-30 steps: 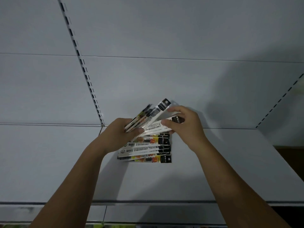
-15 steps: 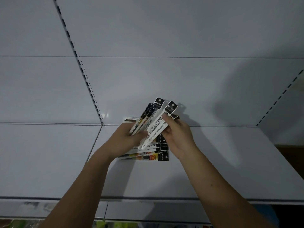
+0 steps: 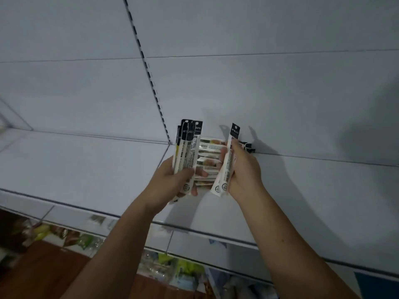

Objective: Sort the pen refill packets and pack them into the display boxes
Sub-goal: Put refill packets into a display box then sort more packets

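A: What is held in the left hand (image 3: pixel 170 180)?
B: A bundle of refill packets (image 3: pixel 187 147) is gripped upright — black tops up, fingers curled round its lower half.
A: And the right hand (image 3: pixel 244 171)?
B: A separate packet (image 3: pixel 229 160) is pinched there, also upright, near the bundle but not touching it. Two white ends are seen at the bottom, so whether it is one packet or two cannot be told.
A: Where are the others?
B: A pile of packets (image 3: pixel 210 148) is laid flat at the back edge of the shelf (image 3: pixel 97 169) — partly hidden between the two hands.
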A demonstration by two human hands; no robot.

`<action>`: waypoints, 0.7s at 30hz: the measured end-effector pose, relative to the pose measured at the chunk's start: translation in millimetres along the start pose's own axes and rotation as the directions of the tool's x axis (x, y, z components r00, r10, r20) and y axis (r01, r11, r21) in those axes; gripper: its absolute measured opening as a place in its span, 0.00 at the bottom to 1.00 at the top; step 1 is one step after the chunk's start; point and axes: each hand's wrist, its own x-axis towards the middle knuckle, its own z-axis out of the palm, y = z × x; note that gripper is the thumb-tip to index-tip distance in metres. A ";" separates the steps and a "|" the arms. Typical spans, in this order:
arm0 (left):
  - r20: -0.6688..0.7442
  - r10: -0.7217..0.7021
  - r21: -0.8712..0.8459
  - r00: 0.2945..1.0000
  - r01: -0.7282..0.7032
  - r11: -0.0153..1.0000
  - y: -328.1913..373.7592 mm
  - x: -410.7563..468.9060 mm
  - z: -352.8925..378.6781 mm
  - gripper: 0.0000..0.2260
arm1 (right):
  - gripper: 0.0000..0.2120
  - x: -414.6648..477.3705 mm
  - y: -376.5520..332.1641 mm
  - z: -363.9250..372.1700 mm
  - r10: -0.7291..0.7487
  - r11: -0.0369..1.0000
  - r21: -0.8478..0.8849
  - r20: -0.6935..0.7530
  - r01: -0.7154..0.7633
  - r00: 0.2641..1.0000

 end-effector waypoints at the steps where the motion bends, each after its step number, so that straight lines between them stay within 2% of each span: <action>1: -0.028 -0.010 -0.002 1.000 0.010 1.000 -2.4 -5.9 -4.0 0.08 | 0.14 -1.8 4.1 3.7 0.023 0.999 0.021 0.042 -0.023 0.999; 6: -0.156 -0.030 -0.029 0.987 0.026 0.999 -17.9 -35.1 -36.0 0.08 | 0.13 -16.4 32.1 29.1 0.101 0.995 -0.040 0.254 -0.093 0.962; 9: -0.200 -0.013 -0.072 0.980 -0.001 0.997 -29.0 -51.5 -62.4 0.09 | 0.19 -24.5 50.7 50.2 0.138 0.984 -0.160 0.398 -0.079 0.907; 12: -0.256 -0.015 -0.106 0.966 -0.012 0.994 -43.6 -71.0 -97.7 0.07 | 0.28 -33.4 75.0 79.9 0.221 0.967 -0.217 0.477 -0.130 0.851; 14: -0.297 -0.026 -0.127 0.955 -0.013 0.992 -54.2 -87.4 -127.8 0.09 | 0.27 -40.1 96.9 105.5 0.231 0.967 -0.212 0.511 -0.140 0.828; 17: -0.347 -0.041 -0.158 0.937 -0.015 0.987 -74.0 -117.8 -184.6 0.10 | 0.26 -49.2 144.8 153.8 0.222 0.969 -0.204 0.482 -0.137 0.848; 21: -0.443 -0.054 -0.176 0.895 -0.028 0.984 -105.9 -164.1 -272.4 0.06 | 0.17 -69.3 220.7 228.8 0.252 0.951 -0.282 0.474 -0.126 0.844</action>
